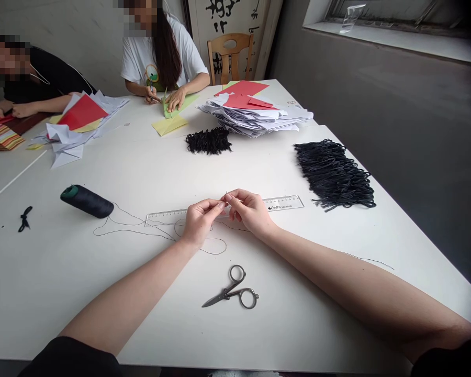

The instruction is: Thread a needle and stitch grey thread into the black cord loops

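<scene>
My left hand (pixel 199 222) and my right hand (pixel 249 210) meet fingertip to fingertip over the middle of a clear ruler (pixel 286 203). Both are closed in a pinch on thin black thread (pixel 220 254); the exact hold is mostly hidden by the fingers. Loose loops of this thread lie under and left of my hands, leading back to a spool of black thread (pixel 92 202) lying on its side. Below my hands rests a pair of metal scissors (pixel 231 291), handles spread apart. A loose thread end shows beyond my right forearm.
Black looped cord bundles lie in a large pile (pixel 335 175) at right and a smaller pile (pixel 209 141) farther back. One small black knot (pixel 24 219) sits at left. A paper stack (pixel 255 118) stands behind. Across the white table (pixel 149 319), two people handle coloured paper.
</scene>
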`<action>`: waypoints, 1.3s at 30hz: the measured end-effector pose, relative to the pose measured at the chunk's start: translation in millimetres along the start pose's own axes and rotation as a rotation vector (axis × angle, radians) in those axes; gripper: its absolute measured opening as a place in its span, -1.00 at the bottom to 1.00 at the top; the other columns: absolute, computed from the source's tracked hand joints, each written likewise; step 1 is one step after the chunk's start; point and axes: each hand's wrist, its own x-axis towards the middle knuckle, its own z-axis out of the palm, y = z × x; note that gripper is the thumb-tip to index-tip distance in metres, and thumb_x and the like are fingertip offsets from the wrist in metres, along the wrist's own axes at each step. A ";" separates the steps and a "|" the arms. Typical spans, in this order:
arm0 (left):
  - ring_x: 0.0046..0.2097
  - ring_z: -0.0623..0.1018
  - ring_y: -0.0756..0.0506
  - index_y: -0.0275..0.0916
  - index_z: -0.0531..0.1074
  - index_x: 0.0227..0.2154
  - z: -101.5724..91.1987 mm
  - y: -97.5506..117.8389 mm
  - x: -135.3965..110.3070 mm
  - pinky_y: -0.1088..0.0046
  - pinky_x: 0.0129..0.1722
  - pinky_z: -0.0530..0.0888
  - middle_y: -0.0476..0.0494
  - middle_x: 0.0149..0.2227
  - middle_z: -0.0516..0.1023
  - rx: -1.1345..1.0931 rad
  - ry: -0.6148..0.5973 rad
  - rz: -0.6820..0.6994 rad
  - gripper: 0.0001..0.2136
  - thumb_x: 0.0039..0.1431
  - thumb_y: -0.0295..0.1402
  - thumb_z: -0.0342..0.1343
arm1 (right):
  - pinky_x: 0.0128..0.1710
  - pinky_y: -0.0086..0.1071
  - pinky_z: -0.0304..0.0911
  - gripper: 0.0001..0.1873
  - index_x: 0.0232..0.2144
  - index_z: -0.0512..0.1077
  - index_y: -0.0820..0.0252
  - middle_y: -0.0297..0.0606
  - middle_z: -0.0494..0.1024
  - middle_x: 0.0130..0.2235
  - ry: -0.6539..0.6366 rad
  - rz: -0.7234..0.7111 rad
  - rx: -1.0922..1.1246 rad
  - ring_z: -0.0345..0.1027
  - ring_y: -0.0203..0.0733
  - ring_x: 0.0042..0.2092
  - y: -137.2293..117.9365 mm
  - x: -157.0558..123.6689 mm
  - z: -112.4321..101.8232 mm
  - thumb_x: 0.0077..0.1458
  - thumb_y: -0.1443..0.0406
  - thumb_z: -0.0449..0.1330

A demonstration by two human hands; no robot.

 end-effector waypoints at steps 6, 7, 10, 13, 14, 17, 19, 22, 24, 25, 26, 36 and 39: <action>-0.60 0.15 0.10 -0.27 0.56 -0.50 0.0 1.0 -0.3 0.51 -0.64 0.06 -0.06 -0.54 0.46 -0.008 -0.005 0.008 -0.82 -0.07 -0.23 0.27 | -0.55 -0.48 0.16 -0.62 -0.42 0.38 0.26 -0.31 0.44 -0.46 0.006 0.006 -0.002 0.26 -0.41 -0.55 -0.2 -0.1 0.3 0.07 0.02 0.20; -0.60 0.16 0.10 -0.27 0.56 -0.50 -0.2 1.0 -0.3 0.51 -0.64 0.06 -0.06 -0.54 0.46 -0.007 -0.006 0.008 -0.82 -0.07 -0.23 0.27 | -0.55 -0.48 0.16 -0.62 -0.42 0.38 0.26 -0.31 0.44 -0.47 0.004 0.006 0.001 0.26 -0.41 -0.55 -0.1 0.0 0.3 0.07 0.02 0.20; -0.60 0.16 0.09 -0.26 0.56 -0.49 -0.8 0.8 -0.3 0.51 -0.64 0.07 -0.05 -0.54 0.46 -0.005 -0.006 0.005 -0.82 -0.07 -0.23 0.26 | -0.55 -0.48 0.16 -0.62 -0.41 0.39 0.26 -0.29 0.45 -0.44 -0.002 0.004 0.013 0.25 -0.42 -0.55 -0.9 -0.1 -0.1 0.08 0.02 0.19; -0.60 0.16 0.09 -0.26 0.56 -0.48 -1.1 0.4 -0.3 0.51 -0.64 0.07 -0.05 -0.54 0.46 -0.008 -0.001 0.018 -0.82 -0.05 -0.24 0.25 | -0.56 -0.49 0.15 -0.61 -0.29 0.43 0.26 -0.28 0.46 -0.43 -0.011 0.030 0.020 0.28 -0.39 -0.50 -2.4 -0.7 -0.6 0.08 0.02 0.19; -0.60 0.16 0.09 -0.26 0.56 -0.48 -1.1 0.2 -0.3 0.51 -0.64 0.07 -0.04 -0.54 0.46 -0.010 -0.004 0.022 -0.83 -0.03 -0.24 0.25 | -0.55 -0.49 0.15 -0.58 -0.23 0.43 0.26 -0.28 0.45 -0.43 -0.017 0.046 0.018 0.29 -0.37 -0.48 -2.6 -0.8 -0.8 0.08 0.01 0.20; -0.59 0.16 0.09 -0.26 0.55 -0.47 -1.1 -0.8 -0.3 0.50 -0.63 0.07 -0.04 -0.54 0.46 -0.012 -0.016 0.030 -0.83 -0.01 -0.25 0.23 | -0.55 -0.49 0.14 -0.57 -0.21 0.45 0.27 -0.29 0.45 -0.47 -0.022 0.050 0.004 0.28 -0.34 -0.45 -1.7 -0.3 -0.9 0.04 0.02 0.23; -0.59 0.16 0.09 -0.26 0.55 -0.48 -0.9 -1.0 -0.3 0.50 -0.63 0.07 -0.05 -0.53 0.47 -0.012 -0.024 0.028 -0.83 -0.01 -0.25 0.24 | -0.54 -0.49 0.13 -0.61 -0.31 0.46 0.28 -0.29 0.45 -0.49 -0.024 0.026 0.007 0.25 -0.36 -0.45 -0.8 1.0 -0.9 0.03 0.04 0.24; -0.58 0.16 0.10 -0.26 0.55 -0.47 -0.7 1.4 -0.6 0.51 -0.62 0.06 -0.05 -0.51 0.46 -0.054 -0.054 0.011 -0.81 -0.03 -0.22 0.26 | -0.56 -0.52 0.09 -0.65 -0.39 0.40 0.26 -0.29 0.47 -0.44 -0.021 0.022 0.091 0.25 -0.40 -0.45 -3.5 4.9 -2.9 0.02 0.06 0.26; -0.58 0.14 0.11 -0.26 0.55 -0.46 -0.9 4.6 -0.9 0.52 -0.62 0.05 -0.05 -0.51 0.43 -0.120 -0.074 -0.016 -0.79 -0.04 -0.20 0.27 | -0.58 -0.55 0.09 -0.64 -0.40 0.31 0.23 -0.27 0.51 -0.33 -0.008 0.050 0.208 0.29 -0.41 -0.46 -10.9 8.8 -7.3 0.01 0.06 0.28; -0.57 0.13 0.11 -0.26 0.54 -0.46 -1.1 6.4 -1.0 0.53 -0.62 0.05 -0.04 -0.51 0.40 -0.151 -0.080 -0.030 -0.78 -0.05 -0.19 0.27 | -0.58 -0.55 0.11 -0.63 -0.40 0.26 0.22 -0.26 0.52 -0.29 0.003 0.072 0.262 0.32 -0.41 -0.45 -16.7 11.0 -10.7 0.01 0.07 0.28; -0.57 0.12 0.11 -0.26 0.53 -0.47 -1.5 8.0 -1.1 0.53 -0.62 0.05 -0.03 -0.52 0.38 -0.175 -0.083 -0.043 -0.78 -0.06 -0.19 0.28 | -0.57 -0.54 0.15 -0.64 -0.40 0.23 0.21 -0.27 0.52 -0.30 0.018 0.095 0.303 0.35 -0.41 -0.45 -24.0 13.2 -15.0 0.04 0.10 0.27; -0.55 0.14 0.10 -0.27 0.49 -0.56 -2.3 9.6 -2.1 0.55 -0.60 0.07 -0.03 -0.53 0.39 -0.188 -0.155 -0.034 -0.80 -0.08 -0.23 0.30 | -0.45 -0.46 0.17 -0.66 -0.59 0.22 0.28 -0.50 0.26 -0.67 0.521 -0.168 0.296 0.17 -0.62 -0.60 -119.2 18.4 -89.8 0.21 0.54 -0.02; -0.54 0.22 0.08 -0.27 0.52 -0.55 -2.9 10.8 -2.9 0.53 -0.58 0.13 -0.09 -0.51 0.46 -0.092 -0.216 -0.015 -0.80 -0.05 -0.21 0.28 | -0.46 -0.39 0.12 -0.65 -0.64 0.29 0.33 -0.51 0.26 -0.72 0.626 -0.283 0.261 0.16 -0.65 -0.62 -134.4 16.1 -114.4 0.17 0.55 -0.04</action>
